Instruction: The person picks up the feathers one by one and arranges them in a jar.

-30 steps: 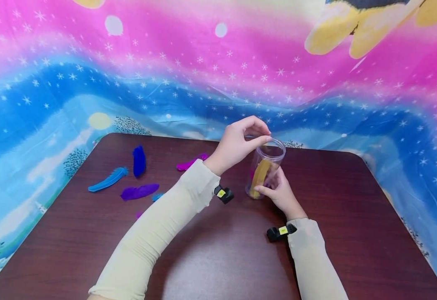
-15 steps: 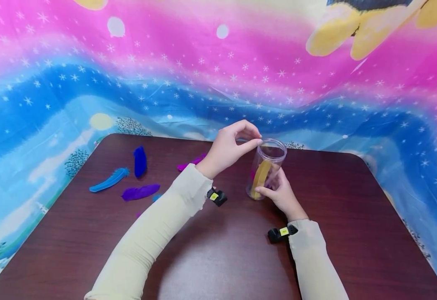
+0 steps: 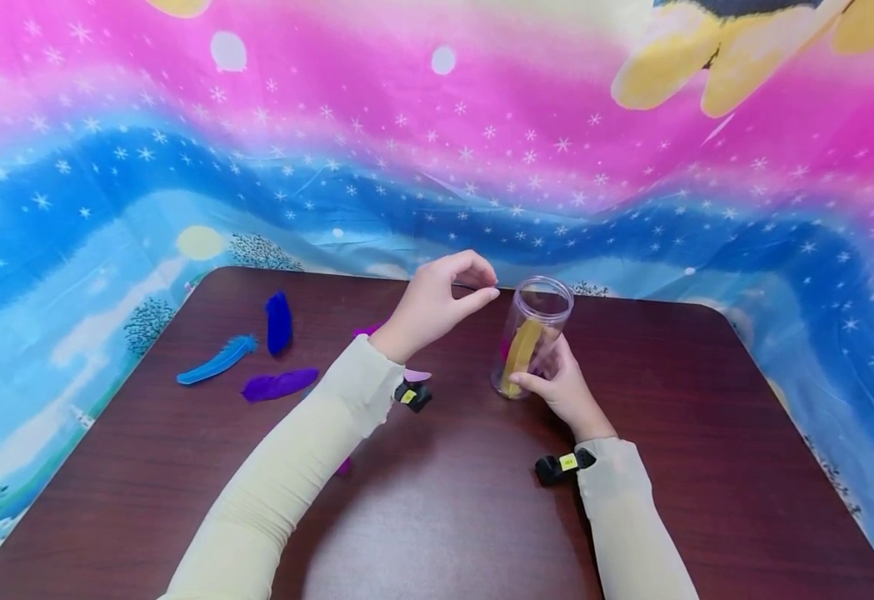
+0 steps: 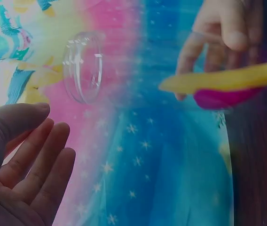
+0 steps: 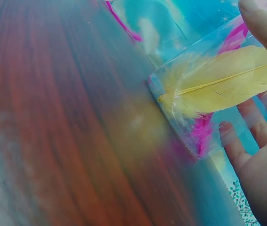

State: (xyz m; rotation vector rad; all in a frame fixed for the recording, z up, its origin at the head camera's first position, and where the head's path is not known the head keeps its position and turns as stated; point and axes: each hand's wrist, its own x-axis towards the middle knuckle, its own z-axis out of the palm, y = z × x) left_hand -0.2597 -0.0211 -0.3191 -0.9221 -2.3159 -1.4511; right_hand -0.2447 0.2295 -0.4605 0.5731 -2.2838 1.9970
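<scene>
Left hand drawn back from the jar's mouth

The clear plastic jar (image 3: 531, 336) stood upright near the table's (image 3: 706, 467) middle, a yellow feather (image 3: 519, 357) and a magenta one (image 5: 200, 133) inside. The right hand (image 3: 562, 385) gripped its lower wall. The left hand (image 3: 437, 302), over the rim a second before, had moved left and now hovered just beside it, thumb and forefinger nearly touching, apparently pinching nothing; the wrist view showed relaxed fingers. So that feather seemed delivered. Blue (image 3: 216, 359), dark blue (image 3: 278, 322) and purple feathers (image 3: 279, 384) lay far left.
</scene>
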